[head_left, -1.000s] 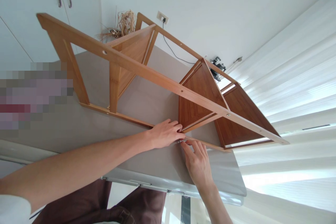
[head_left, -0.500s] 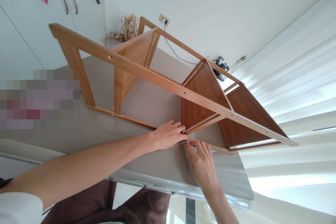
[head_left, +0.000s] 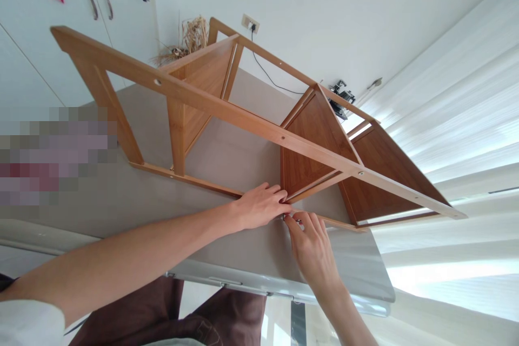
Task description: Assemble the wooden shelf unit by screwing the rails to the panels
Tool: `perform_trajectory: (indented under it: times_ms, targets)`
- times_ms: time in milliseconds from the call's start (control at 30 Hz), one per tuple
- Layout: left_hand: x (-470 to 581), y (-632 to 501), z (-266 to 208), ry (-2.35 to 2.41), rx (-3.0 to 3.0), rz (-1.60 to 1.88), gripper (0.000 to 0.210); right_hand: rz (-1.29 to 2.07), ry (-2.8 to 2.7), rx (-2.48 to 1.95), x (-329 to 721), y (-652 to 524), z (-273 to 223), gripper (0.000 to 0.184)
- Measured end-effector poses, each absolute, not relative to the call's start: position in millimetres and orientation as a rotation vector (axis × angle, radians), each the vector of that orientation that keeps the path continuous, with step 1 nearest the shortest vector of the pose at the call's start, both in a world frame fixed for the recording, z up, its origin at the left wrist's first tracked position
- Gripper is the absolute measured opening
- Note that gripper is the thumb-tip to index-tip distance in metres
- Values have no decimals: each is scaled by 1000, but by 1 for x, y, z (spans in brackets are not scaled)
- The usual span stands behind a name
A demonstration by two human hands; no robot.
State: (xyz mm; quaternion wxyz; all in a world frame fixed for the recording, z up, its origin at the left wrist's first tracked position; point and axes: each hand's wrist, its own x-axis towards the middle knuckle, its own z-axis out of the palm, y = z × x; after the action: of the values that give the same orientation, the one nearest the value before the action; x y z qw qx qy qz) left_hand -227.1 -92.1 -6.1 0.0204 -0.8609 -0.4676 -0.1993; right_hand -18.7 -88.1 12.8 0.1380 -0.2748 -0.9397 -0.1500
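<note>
A brown wooden shelf unit [head_left: 235,114] lies on its side on the grey table, its slanted boards standing between two long side frames. My left hand [head_left: 261,206] is closed over the lower rail, where a crosspiece of the middle board [head_left: 310,146] meets it. Right beside it, my right hand [head_left: 310,238] pinches a thin dark tool [head_left: 284,217], apparently a hex key, against the outer side of that rail. Fingers hide most of the tool and the joint. Screw heads or holes show along the upper rail.
The table [head_left: 227,238] has its near edge close to my legs. Dried plant stalks [head_left: 194,35] and a black device [head_left: 340,98] stand behind the shelf unit. A cable runs from a wall socket [head_left: 250,23]. White curtains [head_left: 466,135] hang at right; a pixelated patch covers the left.
The view has shifted slightly, and the shelf unit's upper left end appears farther left. Both hands keep their places at the joint, with only slight finger movement.
</note>
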Motion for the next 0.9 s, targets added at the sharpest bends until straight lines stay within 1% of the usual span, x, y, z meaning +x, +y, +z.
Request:
perform_trajectory:
  times_ms: [233, 333, 533, 733, 900]
  targets:
    - [-227, -92, -6, -1448, -2679, -623, 26, -520, -2716, -837, -23, -93, 14, 25]
    - [-228, -92, -6, -1448, -2684, -628, 27, -505, -2692, -856, -24, -94, 13, 23]
    - [-228, -93, -6, -1443, -2685, -621, 19, -238, -2629, -910, -16, -87, 7, 15]
    - [-227, -92, -4, -1447, -2681, -598, 18, 65, -2505, -958, -9, -81, -11, 16]
    - [-227, -93, -2, -1440, -2685, -590, 17, 138, -2464, -953, -9, -82, -14, 15]
